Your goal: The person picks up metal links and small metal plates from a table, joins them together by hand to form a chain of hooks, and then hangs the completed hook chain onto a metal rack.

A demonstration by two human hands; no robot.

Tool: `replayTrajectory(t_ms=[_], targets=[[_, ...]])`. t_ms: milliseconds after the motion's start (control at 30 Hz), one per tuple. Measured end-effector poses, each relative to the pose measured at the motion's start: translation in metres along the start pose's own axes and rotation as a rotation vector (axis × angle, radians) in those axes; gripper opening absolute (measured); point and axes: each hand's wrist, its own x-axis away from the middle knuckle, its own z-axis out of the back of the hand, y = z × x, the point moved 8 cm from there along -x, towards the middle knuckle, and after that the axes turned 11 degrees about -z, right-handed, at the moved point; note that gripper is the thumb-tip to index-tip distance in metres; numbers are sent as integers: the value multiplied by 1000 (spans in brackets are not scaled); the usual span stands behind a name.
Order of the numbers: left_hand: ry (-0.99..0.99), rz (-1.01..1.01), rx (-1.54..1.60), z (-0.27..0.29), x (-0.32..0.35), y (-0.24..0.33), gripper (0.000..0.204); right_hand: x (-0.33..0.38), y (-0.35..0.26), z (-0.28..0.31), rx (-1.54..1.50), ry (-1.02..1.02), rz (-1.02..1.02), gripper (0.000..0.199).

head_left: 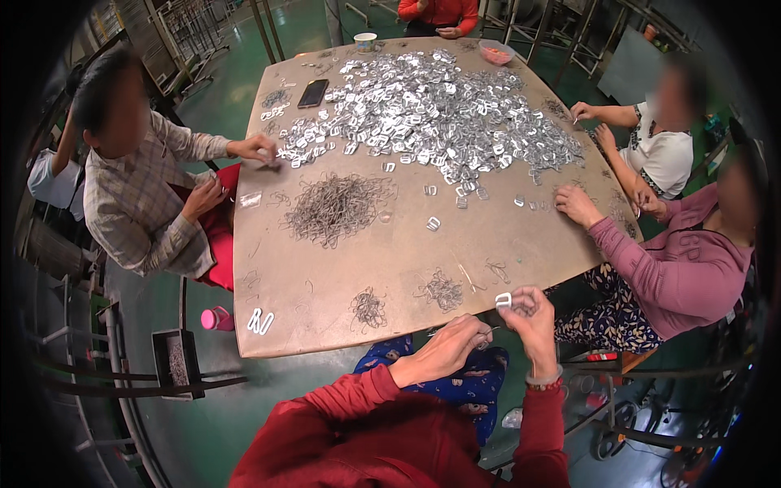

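Note:
My right hand (533, 324), wearing a bracelet at the wrist, pinches a pale metal slide buckle (503, 300) just past the table's near edge. Beside it my left hand (452, 345) is closed, its fingertips pressed together around something small that I cannot make out. Two small heaps of thin bent wire pieces, one (441, 290) closer to my hands and one (368, 309) farther left, lie by the near edge. A larger wire heap (329, 210) sits left of centre. Beyond it spreads a big pile of silvery buckles (423, 114).
The brown table (325, 281) also carries a phone (312, 93), a paper cup (365, 41), a pink bowl (496, 54) and several loose buckles (260, 321). Co-workers sit around it; a plaid sleeve (189, 145) reaches in at left, a pink sleeve (643, 260) at right.

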Motion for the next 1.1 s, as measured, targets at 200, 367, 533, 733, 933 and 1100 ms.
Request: replayTrajectory(t_ms=[200,367,533,733,933,1100], targets=[[-11,-24,-67,-2,-20,8,8,45,-13,-4,-122,87,182,22],[16,16,-110,-1,-19,14,8,62,-37,-6,33,198,276,20],[101,-13,-146,-1,-4,8,8,71,-16,-6,34,276,261,21],[283,157,-277,47,21,-20,52,59,7,-15,-207,212,282,19],[244,309,-916,205,-5,-133,15,47,5,-22,-224,164,251,18],[-47,386,-1274,214,-14,-180,8,45,3,-26,-200,123,260,16]])
